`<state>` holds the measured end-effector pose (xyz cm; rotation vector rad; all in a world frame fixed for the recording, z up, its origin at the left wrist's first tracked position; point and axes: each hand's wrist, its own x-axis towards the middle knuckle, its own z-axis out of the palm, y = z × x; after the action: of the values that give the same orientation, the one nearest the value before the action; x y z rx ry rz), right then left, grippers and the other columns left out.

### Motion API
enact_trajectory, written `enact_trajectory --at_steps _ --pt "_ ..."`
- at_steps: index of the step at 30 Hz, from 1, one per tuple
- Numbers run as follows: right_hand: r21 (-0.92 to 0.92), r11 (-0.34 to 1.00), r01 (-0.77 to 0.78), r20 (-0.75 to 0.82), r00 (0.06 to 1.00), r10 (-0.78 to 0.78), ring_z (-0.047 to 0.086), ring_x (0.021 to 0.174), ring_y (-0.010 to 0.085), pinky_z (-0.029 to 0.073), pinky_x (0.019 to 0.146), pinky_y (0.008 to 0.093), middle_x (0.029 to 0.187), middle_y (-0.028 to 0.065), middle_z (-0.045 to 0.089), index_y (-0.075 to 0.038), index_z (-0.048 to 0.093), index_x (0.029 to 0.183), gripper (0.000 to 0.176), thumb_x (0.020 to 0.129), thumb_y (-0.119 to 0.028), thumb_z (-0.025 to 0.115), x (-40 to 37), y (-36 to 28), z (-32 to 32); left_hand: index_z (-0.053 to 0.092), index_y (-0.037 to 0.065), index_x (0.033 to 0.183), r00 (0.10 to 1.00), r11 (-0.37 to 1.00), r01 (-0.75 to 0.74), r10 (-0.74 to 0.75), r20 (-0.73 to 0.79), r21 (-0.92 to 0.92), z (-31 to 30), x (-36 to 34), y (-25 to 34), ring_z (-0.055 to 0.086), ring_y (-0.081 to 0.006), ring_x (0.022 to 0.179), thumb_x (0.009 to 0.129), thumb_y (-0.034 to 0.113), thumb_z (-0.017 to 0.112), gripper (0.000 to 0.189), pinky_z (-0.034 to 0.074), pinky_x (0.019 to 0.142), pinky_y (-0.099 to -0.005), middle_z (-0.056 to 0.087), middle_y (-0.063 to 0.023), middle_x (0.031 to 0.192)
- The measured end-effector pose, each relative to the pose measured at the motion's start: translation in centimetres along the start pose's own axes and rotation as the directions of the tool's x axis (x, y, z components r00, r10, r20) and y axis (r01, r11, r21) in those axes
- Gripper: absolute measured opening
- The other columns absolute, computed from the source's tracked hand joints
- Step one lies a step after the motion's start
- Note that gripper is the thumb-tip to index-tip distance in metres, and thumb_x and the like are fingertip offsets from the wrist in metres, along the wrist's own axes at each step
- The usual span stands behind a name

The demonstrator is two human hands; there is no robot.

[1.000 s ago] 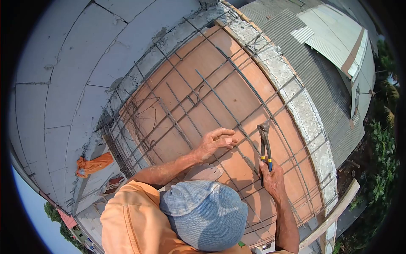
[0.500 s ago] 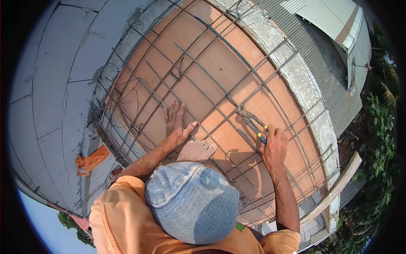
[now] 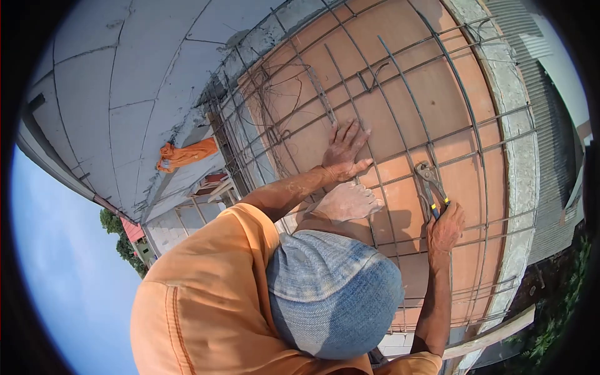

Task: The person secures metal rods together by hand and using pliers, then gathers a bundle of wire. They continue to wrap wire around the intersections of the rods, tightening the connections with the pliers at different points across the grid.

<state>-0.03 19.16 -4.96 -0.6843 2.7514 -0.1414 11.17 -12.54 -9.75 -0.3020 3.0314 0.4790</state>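
Head view: the right hand (image 3: 445,226) has its fingers closed around the pincers (image 3: 431,187), 2 handles parted in a narrow V. The pincers' head lies at the steel bars (image 3: 383,44) over the wooden panel (image 3: 447,94), nearer the edge beside the concrete strip (image 3: 522,175). Wire in the jaws: cannot tell. The left hand (image 3: 344,150) is palm down, fingers wide, near the foot (image 3: 347,201). Sound practice, in my judgement: head square to the bars, steady wrist, spread fingers clear of the jaws.
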Motion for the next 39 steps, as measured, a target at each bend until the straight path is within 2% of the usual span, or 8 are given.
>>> enact_trajectory --at_steps 11,14,17,27,29,31,37,39 --pt "0.004 0.998 -0.056 0.097 0.994 0.055 0.055 0.102 0.0321 0.044 0.083 0.0454 0.104 0.0139 0.057 -0.004 0.049 0.119 0.036 0.09 -0.021 0.061 0.1 0.2 1.0 0.037 0.022 0.144 0.994 0.995 0.071 -0.066 0.082 -0.063 -0.2 0.2 0.3 0.017 -0.0372 0.142 0.079 0.057 0.057 0.076 0.003 0.115 -0.0578 0.026 -0.0192 0.149" --pt "-0.042 0.999 0.009 0.053 0.999 -0.007 0.055 0.104 0.0318 0.044 0.083 0.0452 0.107 0.0136 0.056 -0.005 0.048 0.124 0.042 0.088 -0.021 0.063 -0.2 0.5 1.6 0.039 0.024 0.143 0.996 0.997 0.066 -0.065 0.067 -0.027 -0.4 0.2 0.2 0.017 -0.0376 0.141 0.079 0.058 0.057 0.075 0.004 0.115 -0.0585 0.028 -0.0189 0.147" --pt "-0.102 0.994 -0.036 0.086 0.995 0.045 0.055 0.107 0.031 0.044 0.085 0.0451 0.114 0.0125 0.053 -0.006 0.045 0.129 0.06 0.076 -0.016 0.072 -0.1 0.7 2.2 0.044 0.024 0.139 0.998 0.999 0.046 -0.045 0.035 -0.012 -0.2 0.4 0.2 0.018 -0.0376 0.14 0.078 0.06 0.056 0.073 0.007 0.114 -0.0597 0.031 -0.0187 0.144" --pt "-0.078 0.997 -0.004 0.005 1.0 0.004 0.056 0.102 0.0302 0.045 0.084 0.046 0.109 0.0112 0.054 -0.006 0.047 0.123 0.055 0.076 -0.02 0.071 -0.1 0.4 1.9 0.048 0.021 0.134 0.998 0.999 0.0 -0.002 -0.062 -0.044 0.6 0.4 0.3 0.024 -0.0386 0.136 0.073 0.057 0.064 0.072 0.01 0.114 -0.061 0.034 -0.0188 0.142" --pt "-0.073 0.997 -0.02 0.019 1.0 0.021 0.056 0.101 0.0294 0.045 0.082 0.0454 0.108 0.0106 0.054 -0.006 0.047 0.121 0.054 0.076 -0.021 0.071 -0.2 -0.2 2.1 0.032 -0.001 0.145 0.986 0.998 0.039 -0.046 0.163 0.047 1.0 0.2 0.2 0.014 -0.0389 0.143 0.085 0.053 0.056 0.084 0.006 0.112 -0.0627 0.021 -0.0242 0.153" --pt "-0.045 0.998 -0.035 0.03 0.999 0.036 0.056 0.099 0.0278 0.044 0.079 0.0449 0.106 0.0094 0.054 -0.007 0.048 0.118 0.05 0.076 -0.022 0.071 0.1 0.1 1.1 0.041 0.018 0.137 0.998 0.999 -0.032 0.03 -0.06 -0.036 0.1 0.5 0.2 0.022 -0.0393 0.136 0.081 0.058 0.055 0.07 0.007 0.112 -0.0616 0.032 -0.0191 0.141" --pt "0.026 0.999 -0.023 -0.063 0.998 0.025 0.056 0.089 0.0247 0.04 0.075 0.042 0.092 0.0073 0.054 -0.009 0.054 0.11 0.032 0.083 -0.024 0.062 0.2 0.4 0.2 0.035 0.013 0.141 0.998 0.997 -0.053 0.055 -0.029 0.055 -0.1 0.8 0.6 0.023 -0.0393 0.137 0.086 0.052 0.054 0.07 0.006 0.112 -0.062 0.031 -0.0221 0.144" --pt "0.062 0.997 -0.049 -0.025 0.998 0.051 0.055 0.087 0.0239 0.04 0.073 0.0424 0.092 0.0071 0.054 -0.009 0.054 0.109 0.03 0.08 -0.017 0.059 0.3 0.6 0.4 0.035 0.017 0.143 0.999 0.998 -0.034 0.035 -0.032 0.045 0.2 0.6 0.3 0.019 -0.0356 0.14 0.083 0.051 0.057 0.071 0.005 0.114 -0.059 0.029 -0.0182 0.148"
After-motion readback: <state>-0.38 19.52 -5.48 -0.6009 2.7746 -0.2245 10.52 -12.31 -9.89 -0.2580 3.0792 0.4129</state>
